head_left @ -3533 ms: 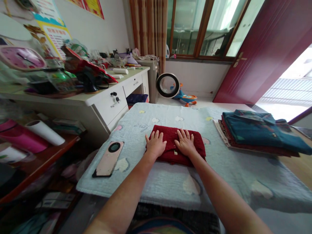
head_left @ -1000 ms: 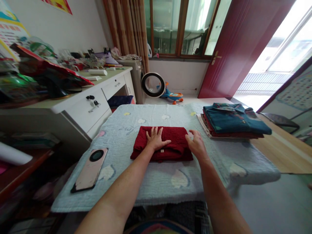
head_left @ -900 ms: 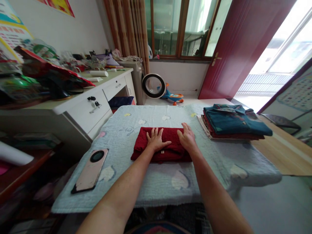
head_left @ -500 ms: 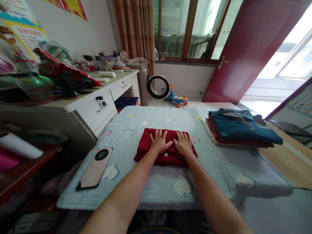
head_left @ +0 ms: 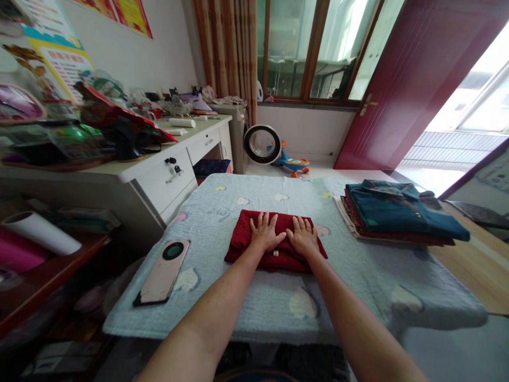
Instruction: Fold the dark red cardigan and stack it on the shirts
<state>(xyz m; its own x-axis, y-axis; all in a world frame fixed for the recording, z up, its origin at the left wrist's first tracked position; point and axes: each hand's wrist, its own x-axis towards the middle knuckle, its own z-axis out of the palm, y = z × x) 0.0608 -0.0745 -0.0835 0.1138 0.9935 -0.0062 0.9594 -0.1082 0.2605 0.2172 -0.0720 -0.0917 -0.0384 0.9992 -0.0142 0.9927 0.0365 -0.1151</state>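
A dark red folded garment (head_left: 240, 237) lies flat in the middle of the table, with a small pale label at its near side. My left hand (head_left: 265, 233) rests palm down on it, fingers spread. Beside it my right hand (head_left: 303, 237) presses flat on the garment's right half, fingers also apart. The two thumbs point toward each other, nearly touching. Neither hand grips the cloth. Parts of the garment's top are hidden under my hands.
A light blue cloth (head_left: 254, 318) with heart shapes covers the table. At left lies a pink phone (head_left: 162, 276). A stack of folded clothes (head_left: 401, 212) sits at the right. Beyond are a cluttered desk (head_left: 155, 185), a washing machine with its round door (head_left: 262, 144) open, and a red door (head_left: 377, 90).
The whole view has shifted slightly, so things appear a little farther right. Both hands stay flat on the red garment, which looks unchanged.
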